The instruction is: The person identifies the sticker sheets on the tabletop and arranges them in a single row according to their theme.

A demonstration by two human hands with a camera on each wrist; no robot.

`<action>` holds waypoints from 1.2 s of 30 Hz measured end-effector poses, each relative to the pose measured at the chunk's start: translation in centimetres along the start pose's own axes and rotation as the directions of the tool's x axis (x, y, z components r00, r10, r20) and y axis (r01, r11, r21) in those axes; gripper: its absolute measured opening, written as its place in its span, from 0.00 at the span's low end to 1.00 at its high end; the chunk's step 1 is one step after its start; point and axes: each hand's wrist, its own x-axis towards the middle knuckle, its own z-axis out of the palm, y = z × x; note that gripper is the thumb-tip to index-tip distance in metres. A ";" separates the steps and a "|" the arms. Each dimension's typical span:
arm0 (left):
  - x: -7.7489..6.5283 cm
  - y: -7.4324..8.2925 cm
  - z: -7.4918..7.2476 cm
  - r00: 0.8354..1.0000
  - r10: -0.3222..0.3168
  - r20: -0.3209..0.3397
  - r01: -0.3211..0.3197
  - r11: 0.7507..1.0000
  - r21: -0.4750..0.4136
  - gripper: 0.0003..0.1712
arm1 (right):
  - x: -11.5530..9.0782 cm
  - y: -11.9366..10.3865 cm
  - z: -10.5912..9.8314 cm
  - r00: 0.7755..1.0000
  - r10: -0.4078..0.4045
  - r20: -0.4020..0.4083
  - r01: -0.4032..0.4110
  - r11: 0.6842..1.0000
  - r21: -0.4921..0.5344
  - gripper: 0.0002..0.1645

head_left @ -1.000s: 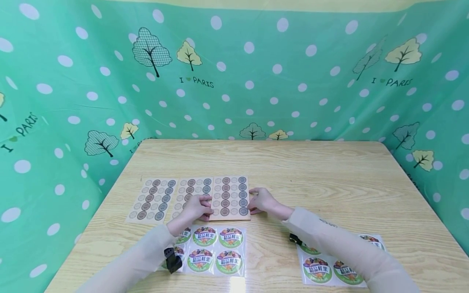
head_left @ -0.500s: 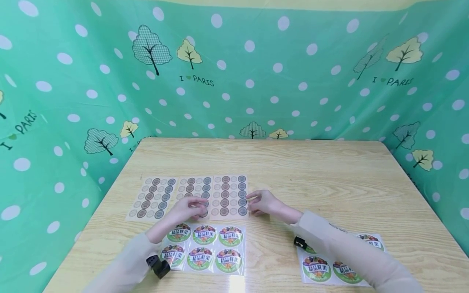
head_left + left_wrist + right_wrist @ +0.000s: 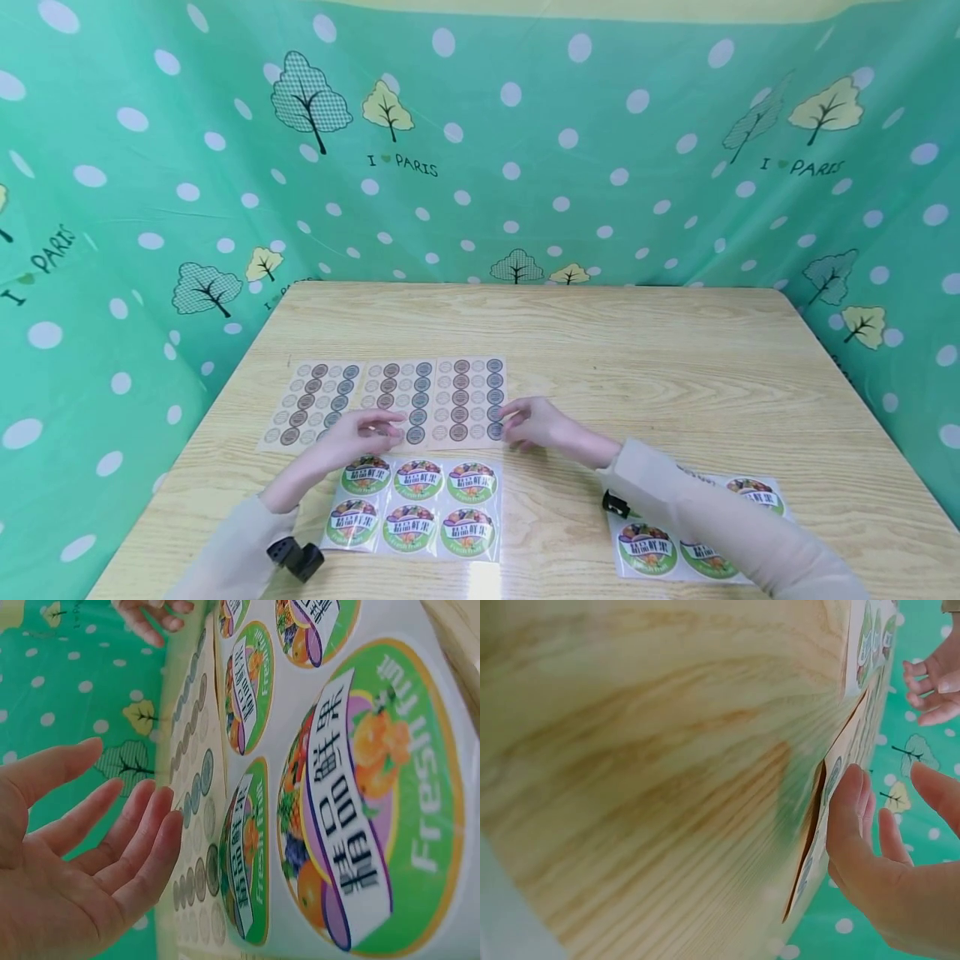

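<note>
Three tan sticker sheets with rows of round stamp-like labels lie side by side: a left sheet (image 3: 303, 408), a middle sheet (image 3: 397, 392) and a right sheet (image 3: 470, 404). My left hand (image 3: 348, 437) hovers over the lower left part of the middle sheet, fingers loosely bent and holding nothing. In the left wrist view that hand (image 3: 90, 870) is spread with its palm showing. At the right sheet's right edge is my right hand (image 3: 540, 423), relaxed; its fingertips overlap the edge, and contact is unclear. A dark gap shows under that sheet edge (image 3: 817, 817) in the right wrist view.
A clear sheet of oval "Fresh fruit" stickers (image 3: 412, 508) lies in front of the tan sheets. Another fruit sticker sheet (image 3: 660, 558) sits at the front right, partly under my right sleeve (image 3: 720, 517). A green dotted curtain (image 3: 525, 167) surrounds the wooden table (image 3: 637, 350).
Both hands have let go of the right tan sheet, which now lies lower on the table. My left hand has moved left; the right hand has shifted slightly toward me.
</note>
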 end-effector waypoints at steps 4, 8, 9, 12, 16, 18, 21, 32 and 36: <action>-0.6 -0.1 -0.6 1.000 0.001 -0.012 -0.001 1.000 0.014 0.28 | -0.2 -0.1 0.2 1.000 -0.023 0.008 0.023 1.000 -0.006 0.22; -1.2 -0.6 -1.2 1.000 0.010 -0.012 -0.010 1.000 0.030 0.29 | -0.5 -0.1 0.4 0.999 -0.029 0.017 0.029 1.000 -0.004 0.23; -1.3 -0.7 -1.3 1.000 0.008 -0.014 -0.007 0.999 0.035 0.28 | -0.6 -0.2 0.5 0.999 -0.033 0.020 0.034 0.999 -0.005 0.23; -1.8 -1.0 -1.7 1.000 -0.001 -0.021 0.002 0.999 0.052 0.28 | -0.7 -0.2 0.6 0.998 -0.051 0.031 0.051 0.999 -0.011 0.22; -2.3 -1.3 -2.1 0.999 -0.014 -0.046 0.017 0.998 0.068 0.29 | -0.9 -0.2 0.9 0.996 -0.074 0.043 0.075 0.997 -0.024 0.22; -2.4 -1.5 -2.4 0.999 -0.012 -0.050 0.017 0.996 0.087 0.29 | -1.0 -0.2 1.0 0.996 -0.078 0.052 0.079 0.997 -0.022 0.22; -2.7 -1.9 -2.7 0.999 -0.003 -0.045 0.009 0.992 0.125 0.29 | -1.1 -0.1 1.2 0.994 -0.084 0.072 0.087 0.995 -0.038 0.22; -3.3 -2.5 -3.1 0.999 0.015 -0.028 -0.010 0.983 0.184 0.28 | -1.0 0.3 1.9 0.990 -0.090 0.110 0.099 0.992 -0.075 0.23; -3.4 -2.7 -3.1 0.999 0.042 -0.007 -0.040 0.982 0.186 0.28 | -1.2 0.3 2.0 0.984 -0.113 0.135 0.126 0.988 -0.092 0.24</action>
